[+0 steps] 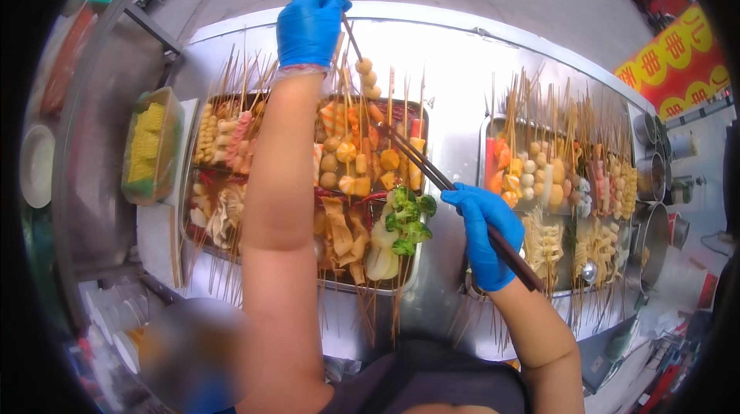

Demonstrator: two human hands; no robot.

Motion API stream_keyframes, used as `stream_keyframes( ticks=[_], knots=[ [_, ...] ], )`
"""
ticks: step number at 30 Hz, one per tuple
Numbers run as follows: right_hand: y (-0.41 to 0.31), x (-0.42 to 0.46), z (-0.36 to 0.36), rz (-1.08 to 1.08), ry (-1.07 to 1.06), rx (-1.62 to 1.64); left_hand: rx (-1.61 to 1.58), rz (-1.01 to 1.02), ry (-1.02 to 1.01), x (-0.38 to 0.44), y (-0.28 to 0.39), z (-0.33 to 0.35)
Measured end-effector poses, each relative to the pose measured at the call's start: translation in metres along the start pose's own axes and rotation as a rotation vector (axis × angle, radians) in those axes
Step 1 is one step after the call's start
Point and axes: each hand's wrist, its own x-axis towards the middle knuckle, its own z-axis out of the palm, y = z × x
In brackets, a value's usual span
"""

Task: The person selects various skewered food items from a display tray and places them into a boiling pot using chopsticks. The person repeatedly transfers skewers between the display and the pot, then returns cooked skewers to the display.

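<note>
My left hand (pixel 310 23), in a blue glove, pinches the stick end of a skewer of round balls (pixel 369 76) above the far side of the left metal tray (pixel 429 130). My gloved right hand (pixel 491 235) grips a pair of dark chopsticks (pixel 445 181). Their tips reach among the skewers in that tray, near an orange piece; whether they pinch anything I cannot tell. Around the tips lie fish balls (pixel 329 162), striped orange-white balls (pixel 346 152) and orange cubes (pixel 389 159) on sticks. Broccoli skewers (pixel 407 220) rest at the tray's near right corner. My left forearm hides part of the tray.
A second tray (pixel 483 125) of skewers stands to the right, with a ladle (pixel 589 271) in it. Steel pots (pixel 653 235) line the far right. On the left are a plastic box of yellow noodles (pixel 147 142) and a metal post (pixel 87 96). A blurred round patch covers the lower left.
</note>
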Motion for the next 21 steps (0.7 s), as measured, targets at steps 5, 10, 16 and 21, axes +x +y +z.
stream_keyframes(
  ticks=[5, 10, 16, 21],
  knots=[
    [-0.009, 0.002, 0.008, -0.311, 0.013, -0.201, 0.035, -0.002, -0.039, -0.010, -0.005, 0.009],
    [-0.008, 0.010, 0.016, -0.184, 0.048, -0.166, 0.021, 0.088, -0.060, -0.015, -0.011, 0.018],
    [0.038, 0.026, -0.010, 0.410, 0.402, 0.480, -0.016, 0.008, -0.070, -0.015, -0.013, 0.020],
    [0.069, 0.014, -0.035, 0.449, 0.479, 0.554, -0.051, -0.044, -0.070, -0.013, -0.021, 0.022]
  ],
)
